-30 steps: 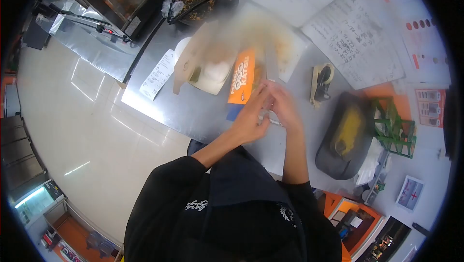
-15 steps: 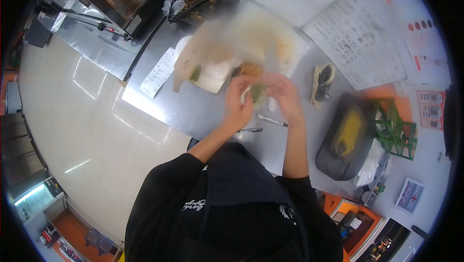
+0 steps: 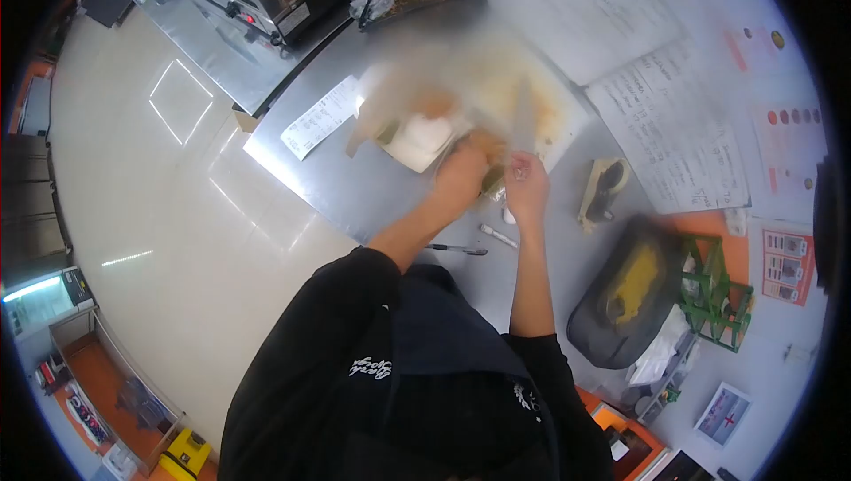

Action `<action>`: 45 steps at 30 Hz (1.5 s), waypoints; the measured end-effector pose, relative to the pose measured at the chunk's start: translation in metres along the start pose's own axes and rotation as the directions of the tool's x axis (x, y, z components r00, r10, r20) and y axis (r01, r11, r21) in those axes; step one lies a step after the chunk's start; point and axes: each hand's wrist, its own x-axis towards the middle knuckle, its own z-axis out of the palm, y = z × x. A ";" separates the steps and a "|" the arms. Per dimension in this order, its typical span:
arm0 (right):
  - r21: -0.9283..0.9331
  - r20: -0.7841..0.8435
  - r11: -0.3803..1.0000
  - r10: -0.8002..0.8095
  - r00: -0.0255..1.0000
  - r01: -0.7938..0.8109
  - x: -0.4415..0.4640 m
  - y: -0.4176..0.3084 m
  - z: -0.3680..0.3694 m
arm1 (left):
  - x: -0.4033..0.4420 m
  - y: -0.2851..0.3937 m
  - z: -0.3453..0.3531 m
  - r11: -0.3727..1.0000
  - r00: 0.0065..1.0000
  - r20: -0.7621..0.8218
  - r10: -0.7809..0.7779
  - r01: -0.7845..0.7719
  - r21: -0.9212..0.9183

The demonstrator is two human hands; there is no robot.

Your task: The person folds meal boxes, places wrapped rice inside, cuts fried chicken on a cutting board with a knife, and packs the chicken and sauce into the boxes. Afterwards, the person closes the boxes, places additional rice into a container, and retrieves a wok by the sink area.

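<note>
A small clear plastic packet with green contents [image 3: 495,183] is between my two hands, close over the counter. My left hand [image 3: 461,179] is closed at its left edge, gripping it, with the fingertips partly hidden. My right hand [image 3: 527,187] is pinched closed on its right side; a small pale bit shows at the fingers, too blurred to name. Just beyond the left fingers is a brown food item [image 3: 483,141]. A knife [image 3: 524,113] lies with its blade on the stained cutting board [image 3: 557,117], its white handle partly under my right hand.
Left of my hands is an open takeaway box [image 3: 409,155] with white paper, near a receipt [image 3: 321,117]. A pen [image 3: 457,250], a marker [image 3: 498,235] and a tape dispenser [image 3: 603,190] lie about. A black tray with yellow food [image 3: 628,290] stands at right.
The view has shifted, so the counter things sit lower and further right. My left hand has turned knuckles-up and closed in. My right hand has come over the knife handle.
</note>
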 end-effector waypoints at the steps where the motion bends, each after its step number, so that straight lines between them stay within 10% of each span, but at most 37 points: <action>1: -0.039 0.023 0.999 -0.022 0.999 0.023 0.002 0.009 0.005 | -0.005 0.005 -0.009 1.000 0.999 0.050 -0.006 0.006 0.007; 11: -0.415 0.184 0.908 0.143 0.972 -0.055 -0.009 0.023 0.025 | -0.076 -0.055 -0.115 0.897 0.956 -0.286 -0.071 -0.064 -0.437; 23: -0.510 0.362 0.860 0.187 0.913 0.026 -0.010 0.018 0.024 | -0.048 -0.109 -0.100 0.911 0.768 -0.626 -0.138 -0.150 -0.385; 30: -0.586 0.250 0.809 0.231 0.940 -0.043 -0.009 0.007 0.032 | -0.035 -0.105 -0.046 0.893 0.813 -0.582 0.016 -0.273 -0.356; 38: -0.345 0.236 0.937 0.021 0.971 0.064 -0.007 0.037 0.036 | -0.026 -0.097 0.003 0.833 0.980 -0.153 0.125 -0.188 -0.521; 41: -0.340 0.150 0.916 -0.171 0.974 0.213 -0.017 0.037 0.030 | -0.026 -0.109 -0.002 0.876 0.900 -0.434 0.036 -0.238 -0.420; 45: -0.285 0.008 0.953 -0.103 0.995 0.101 -0.028 0.051 0.032 | -0.015 -0.115 -0.036 0.939 0.882 -0.340 -0.327 0.262 -0.223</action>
